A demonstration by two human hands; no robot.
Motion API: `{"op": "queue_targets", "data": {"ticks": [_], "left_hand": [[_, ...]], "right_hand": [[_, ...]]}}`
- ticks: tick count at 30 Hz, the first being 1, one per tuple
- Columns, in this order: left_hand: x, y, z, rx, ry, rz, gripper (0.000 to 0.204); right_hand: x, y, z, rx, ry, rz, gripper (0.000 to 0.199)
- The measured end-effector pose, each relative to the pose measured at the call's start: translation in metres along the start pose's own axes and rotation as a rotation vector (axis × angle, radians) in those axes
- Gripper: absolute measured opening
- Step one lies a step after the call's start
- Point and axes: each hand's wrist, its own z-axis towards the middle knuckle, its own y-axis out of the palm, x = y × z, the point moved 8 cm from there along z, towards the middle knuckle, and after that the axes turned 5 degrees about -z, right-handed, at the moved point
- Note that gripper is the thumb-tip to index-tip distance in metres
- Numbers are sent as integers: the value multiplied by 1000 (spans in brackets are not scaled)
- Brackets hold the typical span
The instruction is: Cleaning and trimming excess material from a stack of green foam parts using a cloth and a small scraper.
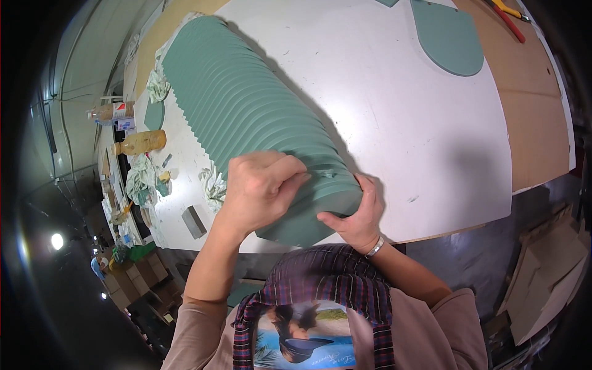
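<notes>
Ridged green piece (246,105), one, lying on a white tabletop (444,154). Long axis slants from the worker's body outward to the far left; flat end face (308,225) at the near end, toward the worker.

Key relation: both hands are at that near end, so most of the piece stretches away beyond the grip, forward and leftward. Right hand (361,219) sits at the near end's right corner, thumb on the end face, fingers around the side: a firm-looking hold on the piece. Left hand (262,185) is over the top of the near end, curled into a fist, thumb meeting fingers; cannot tell if anything is pinched inside. A small rough green spot (327,174) lies on the ridges just beside its fingertips; the left hand is nearer to it.

Counts, all placed from the piece:
- Bottles, two, left of it: one clear-topped (117,111), one yellowish (140,142).
- Grey block, one (194,222), left of the near end.
- Crumpled cloths, three clumps seen (158,86), along its left side.
- Rounded green panel, one in good view (449,40), well right of the far end.
- Red-and-yellow-handled tool, one (513,28), farther right than the panel.
</notes>
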Motion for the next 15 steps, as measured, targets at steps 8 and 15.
{"op": "queue_targets", "data": {"ticks": [8,15], "left_hand": [[6,2,5,-16,50,15,15],[2,7,4,-38,29,1,15]], "right_hand": [[-1,0,1,11,-6,14,98],[-4,-3,5,-4,3,15,99]]}}
